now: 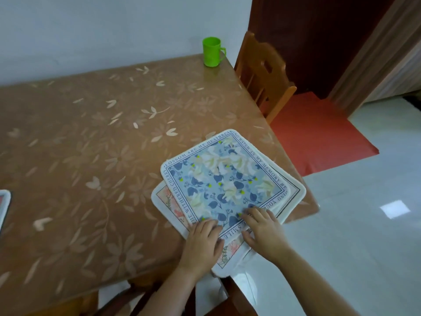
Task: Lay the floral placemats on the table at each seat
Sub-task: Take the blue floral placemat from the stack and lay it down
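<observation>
- While the stacked floral placemats lie at the table's near right corner, overhanging its edges, sharing them out seems mostly still to do.
- Both the left hand and the right hand rest on the top mat's near corner, fingers almost straight, pinching nothing visible.
- Next, I judge, the fingers must lift this corner alone.

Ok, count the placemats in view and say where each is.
3. A blue floral placemat lies on top at the table's near right corner, a pink floral placemat under it, another placemat at the view's left edge. More may be hidden beneath.
</observation>
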Motion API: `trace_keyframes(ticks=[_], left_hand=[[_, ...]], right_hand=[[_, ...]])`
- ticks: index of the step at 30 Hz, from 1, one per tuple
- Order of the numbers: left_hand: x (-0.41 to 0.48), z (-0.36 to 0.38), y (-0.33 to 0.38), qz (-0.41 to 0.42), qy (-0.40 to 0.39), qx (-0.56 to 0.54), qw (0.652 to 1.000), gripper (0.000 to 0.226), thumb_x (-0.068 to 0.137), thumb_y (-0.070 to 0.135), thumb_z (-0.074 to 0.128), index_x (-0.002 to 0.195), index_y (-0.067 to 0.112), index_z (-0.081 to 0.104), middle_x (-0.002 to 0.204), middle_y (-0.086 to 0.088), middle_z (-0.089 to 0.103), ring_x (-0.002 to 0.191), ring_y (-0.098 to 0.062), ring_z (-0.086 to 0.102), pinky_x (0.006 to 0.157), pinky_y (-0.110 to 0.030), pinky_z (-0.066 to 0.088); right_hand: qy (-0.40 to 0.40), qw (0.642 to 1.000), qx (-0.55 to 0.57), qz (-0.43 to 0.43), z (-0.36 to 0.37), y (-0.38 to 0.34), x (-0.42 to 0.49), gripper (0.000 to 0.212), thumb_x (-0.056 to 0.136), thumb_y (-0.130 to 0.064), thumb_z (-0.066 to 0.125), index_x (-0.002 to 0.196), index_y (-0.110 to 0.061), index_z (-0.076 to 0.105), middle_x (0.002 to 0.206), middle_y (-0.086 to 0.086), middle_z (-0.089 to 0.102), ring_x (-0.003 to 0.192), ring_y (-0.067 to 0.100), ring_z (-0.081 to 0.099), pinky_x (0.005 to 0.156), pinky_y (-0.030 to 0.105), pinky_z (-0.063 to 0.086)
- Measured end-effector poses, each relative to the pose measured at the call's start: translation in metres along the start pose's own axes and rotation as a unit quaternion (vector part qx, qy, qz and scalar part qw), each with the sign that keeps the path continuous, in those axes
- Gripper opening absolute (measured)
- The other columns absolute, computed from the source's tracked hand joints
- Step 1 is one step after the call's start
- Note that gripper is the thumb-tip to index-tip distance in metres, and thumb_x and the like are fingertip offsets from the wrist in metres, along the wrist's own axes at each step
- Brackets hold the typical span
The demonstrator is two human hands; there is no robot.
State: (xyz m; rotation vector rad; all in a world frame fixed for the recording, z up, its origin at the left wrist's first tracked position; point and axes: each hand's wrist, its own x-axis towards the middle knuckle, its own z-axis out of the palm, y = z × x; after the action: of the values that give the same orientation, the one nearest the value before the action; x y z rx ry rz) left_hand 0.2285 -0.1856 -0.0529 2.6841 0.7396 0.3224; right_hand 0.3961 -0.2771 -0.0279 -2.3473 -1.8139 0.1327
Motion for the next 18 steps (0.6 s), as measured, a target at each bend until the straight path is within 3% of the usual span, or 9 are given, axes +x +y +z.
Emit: trace_keyframes(ticks=[3, 11, 18], left_hand=[[-0.001, 0.009, -0.001, -0.008, -0.013, -0.005, 1.0, 0.027, 0.073, 0.022, 0.07, 0.097, 0.01, 0.064, 0.103, -0.006, 0.064, 0.101, -0.023, 0.058, 0.088, -0.041, 0.048], [0.006, 0.018, 0.004, -0.013, 0.006, -0.009, 1.0, 0.037, 0.079, 0.038, 0.049, 0.1, 0.011, 0.063, 0.109, -0.008, 0.061, 0.111, -0.017, 0.04, 0.09, -0.038, 0.044], [0.012, 0.025, 0.008, -0.015, 0.001, -0.028, 1.0, 0.042, 0.064, 0.032, 0.076, 0.1, 0.014, 0.063, 0.109, -0.005, 0.061, 0.108, -0.017, 0.045, 0.088, -0.038, 0.046]], right_hand=[[-0.005, 1.0, 0.008, -0.022, 0.007, 0.007, 0.004, 0.05, 0.048, -0.032, 0.086, 0.093, -0.018, 0.07, 0.095, 0.001, 0.071, 0.093, 0.022, 0.067, 0.077, 0.038, 0.056], [-0.019, 0.995, 0.055, -0.08, 0.016, 0.028, 0.01, 0.053, 0.054, -0.037, 0.084, 0.1, -0.016, 0.067, 0.105, 0.007, 0.068, 0.101, 0.026, 0.063, 0.081, 0.043, 0.056], [0.015, 0.986, 0.139, -0.089, 0.021, 0.039, 0.014, 0.047, 0.055, -0.034, 0.086, 0.091, -0.009, 0.07, 0.099, 0.008, 0.07, 0.096, 0.025, 0.065, 0.077, 0.041, 0.057]])
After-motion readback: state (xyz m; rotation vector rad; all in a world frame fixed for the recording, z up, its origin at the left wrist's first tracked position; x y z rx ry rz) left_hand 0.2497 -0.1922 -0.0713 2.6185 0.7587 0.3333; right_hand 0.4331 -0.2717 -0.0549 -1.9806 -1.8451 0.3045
